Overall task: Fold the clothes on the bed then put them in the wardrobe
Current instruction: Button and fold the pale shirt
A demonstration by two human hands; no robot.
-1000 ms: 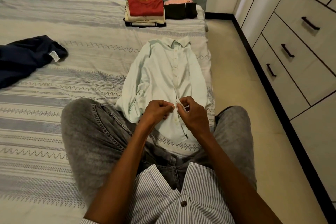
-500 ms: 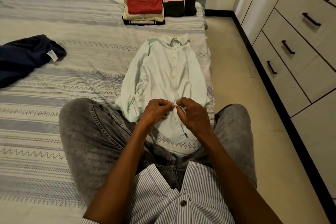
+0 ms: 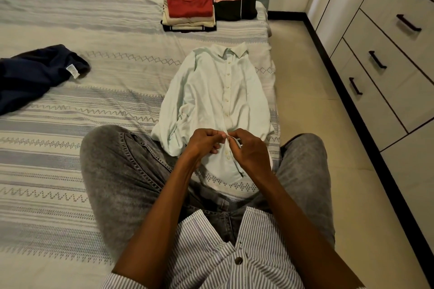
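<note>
Trouble lies at the placket of the pale shirt [image 3: 216, 91], spread on the bed [image 3: 58, 148] by its right edge: both hands, left hand [image 3: 202, 143] and right hand [image 3: 249, 151], pinch it there, so a slipped button or tug could rumple the smoothed front.

One head-worn camera looks forward and steeply down, close above the hands [image 3: 229, 148], with the striped grey-and-white bed [image 3: 70, 148] stretching beyond and left.

Pale mint button-up shirt [image 3: 211, 94], lying flat and face up on the bed, collar at the far end from the hands, placket pinched near the hem. Folded stack [image 3: 189, 10] far beyond; dark navy garment [image 3: 30, 75] crumpled, far left.
</note>
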